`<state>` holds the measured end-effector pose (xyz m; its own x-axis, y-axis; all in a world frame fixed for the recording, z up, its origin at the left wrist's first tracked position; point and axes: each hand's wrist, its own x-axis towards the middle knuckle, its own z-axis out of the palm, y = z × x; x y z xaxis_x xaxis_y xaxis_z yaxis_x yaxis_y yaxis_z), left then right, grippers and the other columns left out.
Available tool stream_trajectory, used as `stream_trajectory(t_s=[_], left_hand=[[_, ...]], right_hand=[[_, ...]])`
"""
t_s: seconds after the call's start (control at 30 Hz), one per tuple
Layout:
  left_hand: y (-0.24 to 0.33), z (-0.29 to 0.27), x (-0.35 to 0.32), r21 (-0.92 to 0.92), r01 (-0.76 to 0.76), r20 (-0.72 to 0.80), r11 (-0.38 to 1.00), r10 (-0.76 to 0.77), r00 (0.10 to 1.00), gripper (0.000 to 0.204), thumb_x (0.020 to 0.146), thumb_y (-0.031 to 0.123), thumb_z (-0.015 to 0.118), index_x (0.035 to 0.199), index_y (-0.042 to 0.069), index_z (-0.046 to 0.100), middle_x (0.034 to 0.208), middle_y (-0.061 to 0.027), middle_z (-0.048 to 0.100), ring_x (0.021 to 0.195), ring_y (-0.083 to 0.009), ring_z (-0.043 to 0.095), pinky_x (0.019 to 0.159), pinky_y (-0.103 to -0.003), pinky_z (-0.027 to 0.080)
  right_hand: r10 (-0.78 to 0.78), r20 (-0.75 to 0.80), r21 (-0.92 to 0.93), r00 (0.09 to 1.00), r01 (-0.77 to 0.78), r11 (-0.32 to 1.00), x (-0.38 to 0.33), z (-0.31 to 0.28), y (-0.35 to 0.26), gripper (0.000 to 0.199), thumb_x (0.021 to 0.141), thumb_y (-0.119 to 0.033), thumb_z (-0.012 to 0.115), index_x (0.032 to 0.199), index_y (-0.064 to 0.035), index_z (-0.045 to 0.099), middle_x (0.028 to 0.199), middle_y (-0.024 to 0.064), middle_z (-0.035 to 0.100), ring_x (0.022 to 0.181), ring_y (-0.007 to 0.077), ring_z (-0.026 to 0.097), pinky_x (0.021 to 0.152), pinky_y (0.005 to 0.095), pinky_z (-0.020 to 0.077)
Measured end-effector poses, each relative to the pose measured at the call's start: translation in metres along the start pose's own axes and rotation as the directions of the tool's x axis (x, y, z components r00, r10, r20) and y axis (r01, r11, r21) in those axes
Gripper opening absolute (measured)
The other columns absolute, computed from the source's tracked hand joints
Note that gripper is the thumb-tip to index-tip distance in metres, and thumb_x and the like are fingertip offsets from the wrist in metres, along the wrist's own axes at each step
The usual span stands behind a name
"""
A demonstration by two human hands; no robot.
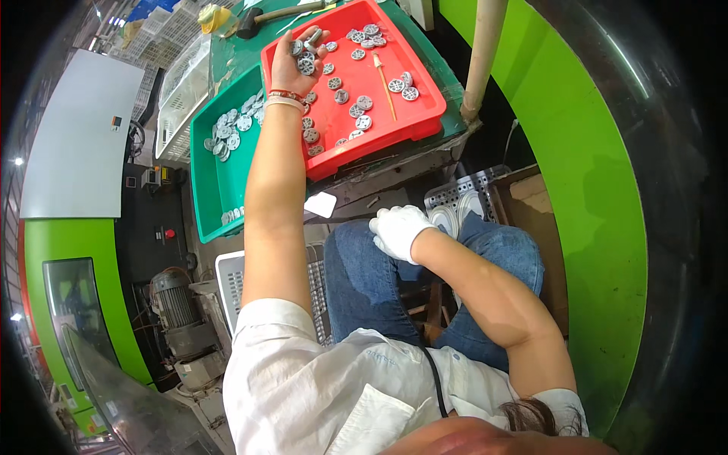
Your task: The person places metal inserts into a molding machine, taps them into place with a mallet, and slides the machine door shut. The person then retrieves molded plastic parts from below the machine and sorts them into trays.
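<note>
My bare left hand (284,74) is over the left side of a red tray (421,121), palm up, with its fingers curled round several small grey metal discs (305,65). The discs are round with cut-out patterns. More grey discs (364,103) lie scattered across the red tray, singly and in small groups. A thin wooden stick (385,87) with a pale tip lies among them. My right hand (403,233), in a white glove, is closed above my lap; its fingertips are hidden, and I cannot make out whether it holds anything.
To the left of the red tray, a green tray (199,178) holds a pile of similar discs (226,135), partly behind my left forearm. A hammer (277,15) lies on the green table at the back. A white crate (227,277) stands below. A table leg and a green panel (599,189) bound the right.
</note>
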<state>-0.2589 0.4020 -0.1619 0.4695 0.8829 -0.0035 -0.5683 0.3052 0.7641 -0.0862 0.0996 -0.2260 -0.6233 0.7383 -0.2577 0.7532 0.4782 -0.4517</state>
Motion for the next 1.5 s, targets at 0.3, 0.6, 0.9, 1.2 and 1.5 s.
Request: stream_trajectory(t_s=[0.3, 0.6, 0.9, 1.2, 1.5], left_hand=[[-0.003, 0.017, -0.003, 0.104, 0.043, -0.054, 0.994, -0.038, 0.998, 0.042, 0.095, 0.038, 0.043, 0.117, 0.005, 0.056, 0.112, -0.0143, 0.063, 0.069, -0.0172, 0.060, 0.047, -0.021, 0.050], [0.000, 0.028, -0.012, 0.147, 0.082, 0.089, 0.986, -0.096, 0.991, 0.044, 0.092, 0.030, 0.047, 0.128, 0.005, 0.052, 0.119, -0.0119, 0.059, 0.067, -0.0127, 0.052, 0.041, -0.016, 0.040], [0.001, 0.022, -0.010, 0.080, 0.133, 0.191, 0.988, -0.146, 0.971, 0.037, 0.091, 0.032, 0.048, 0.114, 0.005, 0.057, 0.110, -0.0131, 0.058, 0.062, -0.0119, 0.046, 0.037, -0.017, 0.033], [-0.023, -0.002, -0.003, 0.951, 0.164, -0.113, -0.261, 0.201, 0.973, 0.043, 0.081, 0.040, 0.067, 0.099, 0.002, 0.065, 0.094, -0.0143, 0.069, 0.082, -0.0250, 0.067, 0.070, -0.035, 0.053], [-0.027, -0.003, -0.002, 0.908, 0.291, -0.287, -0.302, 0.060, 0.956, 0.051, 0.076, 0.034, 0.073, 0.115, 0.003, 0.060, 0.105, -0.0147, 0.067, 0.097, -0.0271, 0.065, 0.081, -0.036, 0.051]], right_hand=[[0.012, 0.023, -0.008, 1.000, -0.012, 1.000, -0.002, -0.002, 0.000, 0.026, 0.086, -0.027, 0.057, 0.100, -0.0063, 0.066, 0.099, 0.0163, 0.064, 0.096, 0.0327, 0.063, 0.082, 0.0433, 0.0500], [0.031, 0.039, 0.007, 0.999, -0.031, 0.999, -0.003, -0.004, 0.001, 0.027, 0.086, -0.027, 0.056, 0.100, -0.0064, 0.066, 0.101, 0.0158, 0.064, 0.097, 0.0320, 0.063, 0.083, 0.0433, 0.0495], [0.038, 0.044, 0.004, 0.998, -0.038, 0.999, -0.003, -0.003, 0.002, 0.027, 0.086, -0.027, 0.056, 0.101, -0.0069, 0.066, 0.100, 0.0151, 0.064, 0.096, 0.0317, 0.063, 0.083, 0.0428, 0.0491], [0.037, 0.017, -0.002, 0.999, -0.037, 0.999, 0.000, 0.005, 0.003, 0.027, 0.086, -0.027, 0.056, 0.101, -0.0071, 0.066, 0.099, 0.0148, 0.064, 0.094, 0.0316, 0.063, 0.082, 0.0427, 0.0492], [0.030, 0.010, 0.003, 0.999, -0.030, 1.000, -0.001, 0.003, 0.004, 0.027, 0.086, -0.027, 0.056, 0.101, -0.0070, 0.066, 0.099, 0.0152, 0.064, 0.095, 0.0324, 0.064, 0.082, 0.0431, 0.0493]])
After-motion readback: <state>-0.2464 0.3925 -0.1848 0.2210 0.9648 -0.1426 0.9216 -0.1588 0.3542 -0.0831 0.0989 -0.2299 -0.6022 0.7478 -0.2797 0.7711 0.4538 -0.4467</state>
